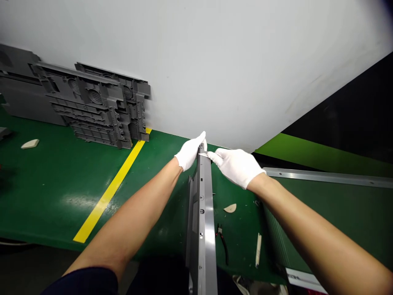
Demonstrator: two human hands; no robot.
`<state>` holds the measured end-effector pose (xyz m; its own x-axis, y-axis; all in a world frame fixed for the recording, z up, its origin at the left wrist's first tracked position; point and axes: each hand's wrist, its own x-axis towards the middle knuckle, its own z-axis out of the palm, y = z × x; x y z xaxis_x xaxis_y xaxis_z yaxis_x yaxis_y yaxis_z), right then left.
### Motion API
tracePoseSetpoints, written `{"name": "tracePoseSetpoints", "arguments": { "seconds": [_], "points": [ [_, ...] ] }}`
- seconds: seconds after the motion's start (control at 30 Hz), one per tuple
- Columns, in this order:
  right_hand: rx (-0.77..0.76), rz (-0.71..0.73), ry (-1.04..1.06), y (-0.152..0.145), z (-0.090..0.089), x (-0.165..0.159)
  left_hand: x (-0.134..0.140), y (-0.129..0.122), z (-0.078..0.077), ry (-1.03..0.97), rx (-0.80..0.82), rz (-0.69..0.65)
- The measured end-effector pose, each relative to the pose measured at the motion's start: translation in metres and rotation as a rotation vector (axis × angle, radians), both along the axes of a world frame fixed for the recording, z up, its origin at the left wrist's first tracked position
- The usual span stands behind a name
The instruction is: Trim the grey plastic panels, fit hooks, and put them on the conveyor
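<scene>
A long grey plastic panel [208, 213] stands on its narrow edge, running from the far side of the bench toward my body. My left hand [190, 152], in a white glove, grips its far end, with the thumb pointing up and away. My right hand [238, 166], also gloved, is closed around a small knife [203, 155]. Only the pale blade shows, lying across the panel's top edge close to my left hand; the handle is hidden in my fingers. Small holes and slots line the panel's upper edge.
Several grey moulded panels [92, 104] lean against the white wall [215, 73] at left. Yellow tape [112, 190] crosses the green bench [46, 184]. Right of the panel lie cutters [222, 241], a cream half-round piece [230, 208] and a pale strip [258, 250]. A conveyor belt [334, 213] adjoins at right.
</scene>
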<state>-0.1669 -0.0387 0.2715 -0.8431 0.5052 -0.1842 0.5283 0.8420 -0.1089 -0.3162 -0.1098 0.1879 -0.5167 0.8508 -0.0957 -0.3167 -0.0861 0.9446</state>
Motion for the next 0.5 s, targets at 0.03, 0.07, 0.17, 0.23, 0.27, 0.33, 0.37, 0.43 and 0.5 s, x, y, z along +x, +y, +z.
{"name": "tracePoseSetpoints", "arguments": {
  "seconds": [0.03,0.07,0.17,0.23,0.27,0.33,0.37,0.43,0.5],
  "points": [
    [0.039,0.011,-0.035,0.0,0.001,-0.004,-0.001,0.0,0.001,-0.015,0.002,-0.007],
    [0.077,0.022,-0.064,-0.001,0.003,-0.008,-0.001,-0.001,0.002,-0.031,0.003,-0.019],
    [0.186,0.049,-0.133,-0.002,0.007,-0.013,-0.001,0.0,0.003,-0.057,-0.004,-0.043],
    [0.233,0.067,-0.17,-0.003,0.008,-0.012,-0.001,0.001,0.002,-0.049,-0.005,-0.043],
    [0.248,0.076,-0.181,-0.004,0.009,-0.01,-0.001,0.002,0.001,-0.037,-0.003,-0.041],
    [0.274,0.099,-0.187,-0.006,0.008,-0.007,-0.001,0.003,-0.002,-0.006,0.006,-0.038],
    [0.29,0.113,-0.18,-0.007,0.008,-0.006,-0.001,0.003,-0.003,0.007,0.009,-0.037],
    [0.32,0.135,-0.167,-0.009,0.007,-0.002,-0.001,0.003,-0.004,0.018,0.007,-0.037],
    [0.34,0.15,-0.163,-0.011,0.006,0.0,-0.001,0.003,-0.005,0.019,0.004,-0.039]
  ]
}}
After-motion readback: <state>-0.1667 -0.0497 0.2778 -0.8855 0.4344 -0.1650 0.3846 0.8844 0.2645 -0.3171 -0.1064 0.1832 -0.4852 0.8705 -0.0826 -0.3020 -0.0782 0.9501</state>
